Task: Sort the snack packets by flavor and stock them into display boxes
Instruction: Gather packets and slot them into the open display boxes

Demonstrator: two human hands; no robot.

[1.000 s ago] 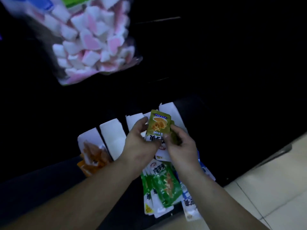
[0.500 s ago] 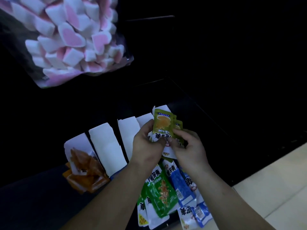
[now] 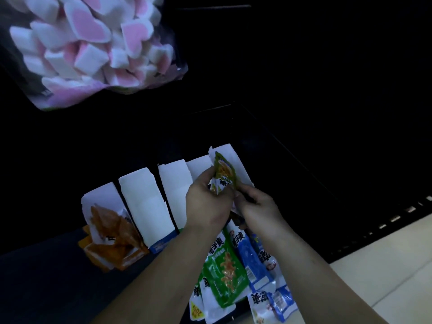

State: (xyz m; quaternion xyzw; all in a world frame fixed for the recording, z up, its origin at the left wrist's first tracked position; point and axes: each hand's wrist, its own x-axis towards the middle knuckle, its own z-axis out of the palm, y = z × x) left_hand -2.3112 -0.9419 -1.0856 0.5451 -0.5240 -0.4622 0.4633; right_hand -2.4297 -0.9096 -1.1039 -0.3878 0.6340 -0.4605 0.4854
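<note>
The left hand and right hand closed together on a green packet, held at the rightmost of the white display boxes (orange packets sat in the leftmost); loose packets lay beneath the wrists.

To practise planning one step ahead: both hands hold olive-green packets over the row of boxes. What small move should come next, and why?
Probably lower the olive-green packets into the rightmost box just behind them. The left hand and right hand both grip them there, and no other flavour shows in that box, whereas the leftmost box already holds orange packets.
</note>
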